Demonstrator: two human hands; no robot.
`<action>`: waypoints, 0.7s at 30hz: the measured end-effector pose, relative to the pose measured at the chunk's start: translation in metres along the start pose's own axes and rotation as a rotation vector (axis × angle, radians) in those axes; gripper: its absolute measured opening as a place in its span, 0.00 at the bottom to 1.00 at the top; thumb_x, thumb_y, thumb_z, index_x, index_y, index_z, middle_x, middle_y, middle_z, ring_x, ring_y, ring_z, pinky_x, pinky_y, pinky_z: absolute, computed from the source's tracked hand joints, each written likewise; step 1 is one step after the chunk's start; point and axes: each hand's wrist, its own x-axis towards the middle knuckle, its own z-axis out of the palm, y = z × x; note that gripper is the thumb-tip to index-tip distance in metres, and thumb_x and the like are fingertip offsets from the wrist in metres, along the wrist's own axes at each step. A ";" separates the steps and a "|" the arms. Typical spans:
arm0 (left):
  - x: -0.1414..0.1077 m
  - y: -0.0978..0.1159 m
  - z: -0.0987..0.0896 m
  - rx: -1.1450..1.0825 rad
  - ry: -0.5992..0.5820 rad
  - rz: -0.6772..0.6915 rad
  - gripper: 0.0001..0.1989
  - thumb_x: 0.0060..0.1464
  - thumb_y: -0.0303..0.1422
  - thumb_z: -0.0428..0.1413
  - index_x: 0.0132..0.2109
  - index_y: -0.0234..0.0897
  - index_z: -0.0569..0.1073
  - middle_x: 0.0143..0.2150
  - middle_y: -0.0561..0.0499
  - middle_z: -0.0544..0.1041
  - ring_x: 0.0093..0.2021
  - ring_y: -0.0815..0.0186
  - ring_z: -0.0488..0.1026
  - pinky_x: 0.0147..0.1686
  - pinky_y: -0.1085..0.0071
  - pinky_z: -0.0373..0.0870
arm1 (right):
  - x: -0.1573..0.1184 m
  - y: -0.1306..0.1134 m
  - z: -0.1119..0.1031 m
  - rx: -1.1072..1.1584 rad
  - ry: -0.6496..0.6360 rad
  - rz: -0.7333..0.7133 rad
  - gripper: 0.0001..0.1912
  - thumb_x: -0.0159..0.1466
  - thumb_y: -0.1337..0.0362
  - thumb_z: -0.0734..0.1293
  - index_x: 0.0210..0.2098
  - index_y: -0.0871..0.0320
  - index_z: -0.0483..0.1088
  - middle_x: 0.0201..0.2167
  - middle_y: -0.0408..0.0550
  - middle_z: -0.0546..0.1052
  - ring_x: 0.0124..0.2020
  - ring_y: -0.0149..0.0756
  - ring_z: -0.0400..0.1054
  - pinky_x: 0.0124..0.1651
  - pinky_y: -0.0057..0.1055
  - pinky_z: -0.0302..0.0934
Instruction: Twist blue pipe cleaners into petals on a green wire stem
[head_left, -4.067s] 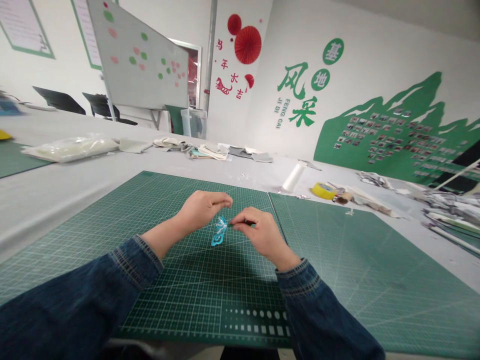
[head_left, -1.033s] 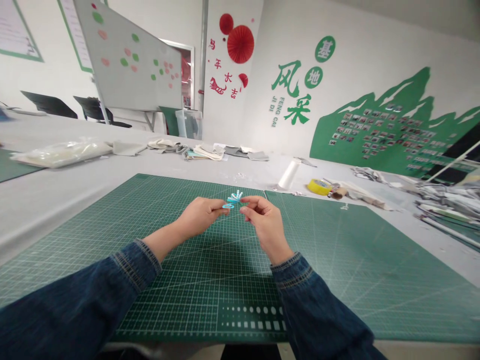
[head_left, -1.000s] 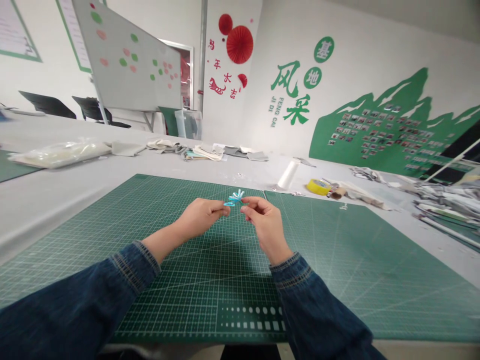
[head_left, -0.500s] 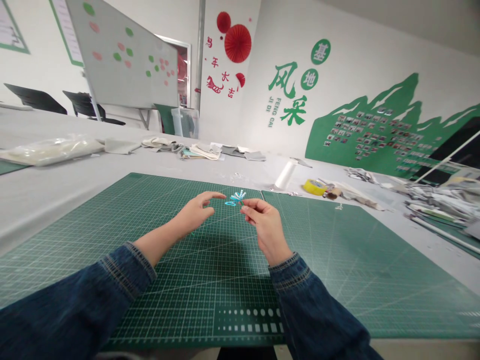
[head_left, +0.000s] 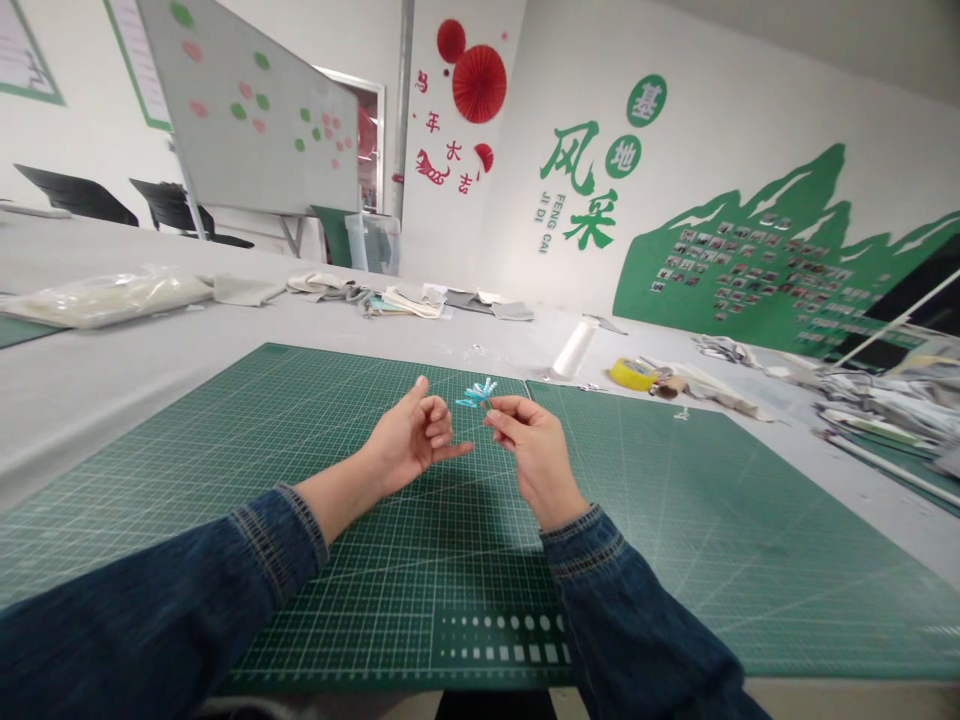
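My right hand (head_left: 529, 440) pinches a small blue-and-white flower-shaped piece (head_left: 478, 392) between thumb and fingertips. Its looped petals fan up and leftward, and the short stem goes into the pinch. Whether it is beads or wire is too small to tell. Just left of it, apart from the piece, my left hand (head_left: 411, 437) is raised with the thumb pointing up. Its middle fingers curl loosely while the little finger stretches toward my right hand; nothing shows in it. Both hands are above the green cutting mat (head_left: 315, 560).
Behind the mat lie a white roll (head_left: 575, 348), a yellow tape roll (head_left: 632, 374) and folded cloth pieces (head_left: 409, 300). A clear plastic bag (head_left: 112, 297) rests at the left. Cloth scraps pile up (head_left: 892, 400) at the right. A whiteboard (head_left: 262, 150) stands beyond the table.
My left hand has turned: its fingers, earlier reaching toward the petals, are now curled, with the thumb raised and little finger out. My right hand keeps its pinch on the flower-shaped piece.
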 end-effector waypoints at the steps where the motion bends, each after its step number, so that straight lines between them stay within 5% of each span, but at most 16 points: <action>1: 0.000 0.003 -0.001 -0.022 -0.036 -0.012 0.25 0.60 0.52 0.50 0.25 0.36 0.63 0.20 0.59 0.58 0.21 0.73 0.54 0.47 0.52 0.73 | 0.000 0.000 0.000 0.019 0.003 0.009 0.09 0.48 0.66 0.73 0.31 0.59 0.77 0.22 0.43 0.76 0.22 0.27 0.61 0.26 0.28 0.53; 10: -0.003 0.010 0.007 -0.146 -0.122 0.057 0.25 0.64 0.49 0.44 0.27 0.34 0.66 0.22 0.55 0.61 0.23 0.72 0.60 0.32 0.70 0.74 | 0.003 0.004 -0.001 0.102 0.030 0.059 0.11 0.46 0.64 0.74 0.30 0.60 0.76 0.22 0.44 0.76 0.22 0.27 0.61 0.24 0.27 0.50; 16: -0.003 0.013 0.005 -0.243 0.048 0.155 0.22 0.65 0.43 0.46 0.29 0.33 0.69 0.35 0.46 0.73 0.40 0.64 0.73 0.50 0.63 0.74 | 0.002 0.009 0.000 0.109 0.022 0.081 0.12 0.46 0.65 0.75 0.31 0.60 0.77 0.23 0.45 0.76 0.22 0.28 0.62 0.25 0.27 0.51; 21: -0.001 0.017 0.006 -0.281 0.209 0.233 0.21 0.65 0.41 0.47 0.29 0.30 0.71 0.42 0.40 0.76 0.48 0.59 0.75 0.53 0.66 0.73 | -0.001 0.008 0.001 0.105 0.012 0.074 0.10 0.48 0.65 0.74 0.31 0.59 0.77 0.23 0.44 0.76 0.22 0.27 0.62 0.26 0.27 0.53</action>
